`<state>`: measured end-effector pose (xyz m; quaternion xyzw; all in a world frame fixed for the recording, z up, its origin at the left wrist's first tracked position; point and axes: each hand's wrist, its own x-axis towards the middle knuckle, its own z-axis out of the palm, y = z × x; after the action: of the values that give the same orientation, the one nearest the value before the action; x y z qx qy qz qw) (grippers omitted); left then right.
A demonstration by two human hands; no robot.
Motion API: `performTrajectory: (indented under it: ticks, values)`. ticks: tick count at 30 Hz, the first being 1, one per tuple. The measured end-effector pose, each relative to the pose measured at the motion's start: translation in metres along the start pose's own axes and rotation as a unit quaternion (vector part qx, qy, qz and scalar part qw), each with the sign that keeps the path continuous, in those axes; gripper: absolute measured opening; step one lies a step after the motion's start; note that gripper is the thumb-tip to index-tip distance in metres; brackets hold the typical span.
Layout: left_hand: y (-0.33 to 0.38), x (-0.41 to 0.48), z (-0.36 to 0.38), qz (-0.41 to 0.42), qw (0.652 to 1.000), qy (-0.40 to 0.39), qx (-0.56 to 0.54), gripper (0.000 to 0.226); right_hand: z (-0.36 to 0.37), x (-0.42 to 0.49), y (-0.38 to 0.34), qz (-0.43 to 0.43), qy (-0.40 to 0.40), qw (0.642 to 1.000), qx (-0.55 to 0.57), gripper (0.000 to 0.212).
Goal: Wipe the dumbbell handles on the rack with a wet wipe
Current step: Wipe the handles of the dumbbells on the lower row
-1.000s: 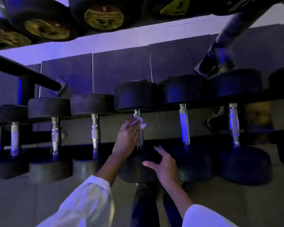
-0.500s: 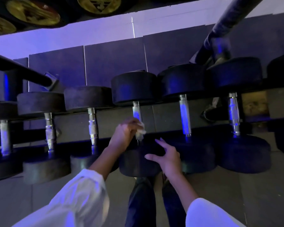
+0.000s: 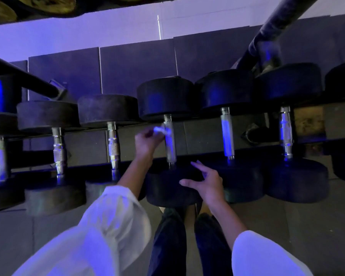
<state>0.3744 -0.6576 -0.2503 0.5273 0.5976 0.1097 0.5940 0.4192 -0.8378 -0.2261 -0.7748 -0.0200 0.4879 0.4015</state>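
A row of black dumbbells lies across the rack (image 3: 207, 134), each with a metal handle. My left hand (image 3: 146, 141) pinches a small white wet wipe (image 3: 162, 130) against the upper part of the middle handle (image 3: 170, 143). My right hand (image 3: 204, 181) hovers with spread fingers over that dumbbell's near black head (image 3: 167, 186), holding nothing. Other handles show to the left (image 3: 113, 145) and to the right (image 3: 227, 134).
A second rack level with yellow-labelled weights (image 3: 0, 10) hangs overhead. A dark slanted rack post (image 3: 271, 26) rises at upper right and another bar (image 3: 22, 78) at left. My dark-trousered legs (image 3: 167, 246) stand close to the rack on grey floor.
My left hand slid the wipe down the handle, then back up near the far head. My right hand stayed by the near head. The view tilted slightly downward.
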Motion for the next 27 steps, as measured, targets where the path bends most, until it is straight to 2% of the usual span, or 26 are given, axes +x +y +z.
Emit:
performTrajectory:
  ticks: [2, 4, 6, 9, 13, 14, 17, 21, 23, 25, 27]
  values:
    - [0.005, 0.013, 0.010, 0.000, 0.998, 0.037, -0.051, 0.029, 0.000, 0.002, 0.003, -0.005, 0.000, 1.000, 0.003, 0.072]
    - [-0.004, 0.006, 0.010, -0.004, 0.999, 0.031, -0.033, 0.019, 0.001, 0.002, 0.003, -0.002, 0.000, 1.000, 0.004, 0.072]
    - [-0.017, -0.013, -0.002, -0.055, 0.998, -0.019, -0.009, 0.013, 0.001, 0.001, 0.003, -0.001, 0.002, 1.000, 0.010, 0.072]
    - [-0.019, -0.018, -0.018, -0.148, 0.985, -0.087, -0.028, 0.018, 0.001, -0.001, 0.000, -0.002, -0.001, 1.000, 0.013, 0.072]
    - [0.014, 0.015, 0.010, -0.148, 0.972, -0.036, -0.177, 0.025, -0.001, -0.002, 0.000, -0.010, -0.001, 1.000, 0.020, 0.070]
    - [0.016, 0.017, 0.017, -0.139, 0.973, -0.022, -0.183, 0.028, -0.001, -0.001, 0.001, -0.012, 0.000, 1.000, 0.022, 0.070]
    - [-0.008, -0.002, 0.017, -0.121, 0.988, -0.049, -0.083, 0.025, -0.001, -0.002, 0.001, -0.012, 0.000, 1.000, 0.020, 0.070]
    - [-0.014, -0.003, 0.001, -0.207, 0.967, -0.143, -0.039, 0.029, 0.000, -0.002, 0.000, -0.012, 0.003, 1.000, 0.023, 0.070]
    - [0.000, 0.016, 0.006, -0.210, 0.967, -0.120, -0.084, 0.032, 0.000, -0.002, 0.000, -0.012, 0.002, 1.000, 0.027, 0.071]
    - [0.009, 0.032, 0.016, -0.206, 0.960, -0.061, -0.177, 0.032, -0.001, -0.001, 0.002, -0.015, 0.002, 0.999, 0.029, 0.070]
    - [0.001, 0.028, 0.018, -0.214, 0.951, -0.063, -0.213, 0.035, 0.000, -0.001, 0.003, -0.014, 0.001, 0.999, 0.030, 0.070]
